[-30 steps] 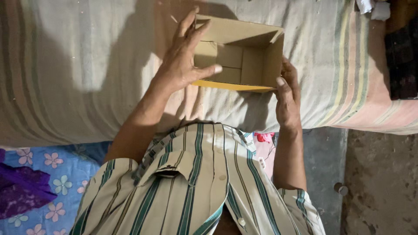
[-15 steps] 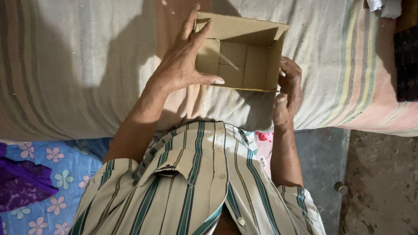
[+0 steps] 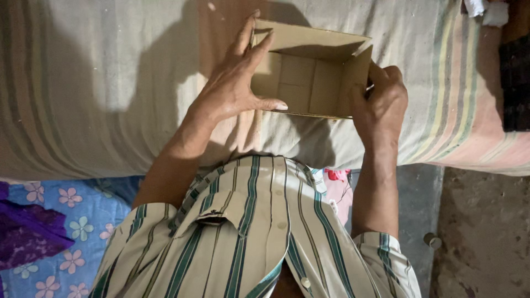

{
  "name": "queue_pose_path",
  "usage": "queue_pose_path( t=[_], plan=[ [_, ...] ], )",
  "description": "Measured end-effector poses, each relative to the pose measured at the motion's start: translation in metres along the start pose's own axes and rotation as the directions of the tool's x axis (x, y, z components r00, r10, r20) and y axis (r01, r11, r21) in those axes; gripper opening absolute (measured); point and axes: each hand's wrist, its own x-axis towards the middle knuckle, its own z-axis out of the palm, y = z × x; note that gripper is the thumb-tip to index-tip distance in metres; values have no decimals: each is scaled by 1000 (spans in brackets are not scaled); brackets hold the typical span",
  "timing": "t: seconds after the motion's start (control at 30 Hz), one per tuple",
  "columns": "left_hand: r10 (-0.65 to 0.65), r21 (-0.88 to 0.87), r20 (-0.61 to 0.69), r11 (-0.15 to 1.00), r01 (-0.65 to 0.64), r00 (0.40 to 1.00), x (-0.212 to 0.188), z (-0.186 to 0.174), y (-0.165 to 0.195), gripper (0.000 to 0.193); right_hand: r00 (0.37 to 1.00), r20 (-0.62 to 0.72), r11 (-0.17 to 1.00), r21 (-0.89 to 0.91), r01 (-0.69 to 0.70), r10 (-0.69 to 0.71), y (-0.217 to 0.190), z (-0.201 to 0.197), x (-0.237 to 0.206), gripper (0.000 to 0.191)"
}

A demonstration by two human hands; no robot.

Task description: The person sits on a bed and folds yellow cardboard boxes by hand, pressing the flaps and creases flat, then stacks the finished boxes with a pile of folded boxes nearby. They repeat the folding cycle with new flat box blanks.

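Note:
A small brown cardboard box (image 3: 309,83), open toward me and with nothing visible inside, is held just above a striped cloth surface. My left hand (image 3: 234,83) grips its left wall, fingers spread up the outer side and thumb along the bottom edge. My right hand (image 3: 381,99) holds the right wall, fingers curled around the outer corner. The box sits between both hands, roughly level.
The pale striped cloth (image 3: 99,83) covers a raised surface across the top. My striped shirt (image 3: 248,232) fills the lower middle. A blue floral cloth (image 3: 61,221) lies lower left, bare concrete floor (image 3: 480,232) lower right, a dark object (image 3: 516,83) at the right edge.
The box has tipped so its opening faces me more squarely. My right hand has slid up the right wall and curled tighter around it.

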Motion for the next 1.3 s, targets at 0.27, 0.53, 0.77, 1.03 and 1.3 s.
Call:
queue_pose_path(
  t=[0.27,0.53,0.77,1.03,1.3],
  plan=[
    [11,-29,45,1000,-10,999,1,-8,6,139,984,11,945,-278,173,-177,-15,7,8,21],
    [-111,-6,99,994,113,989,6,-13,19,143,995,14,995,-7,98,-98,-3,-3,0,36],
    [-62,36,67,998,60,996,3,-6,22,142,966,135,967,102,-235,221,9,-12,-5,28],
    [-70,17,98,998,68,993,5,-1,13,146,976,218,993,109,-43,18,5,-10,3,44],
    [-43,-66,241,996,60,970,29,-8,-15,129,946,228,543,837,-70,-229,53,-2,34,58]
  ],
)
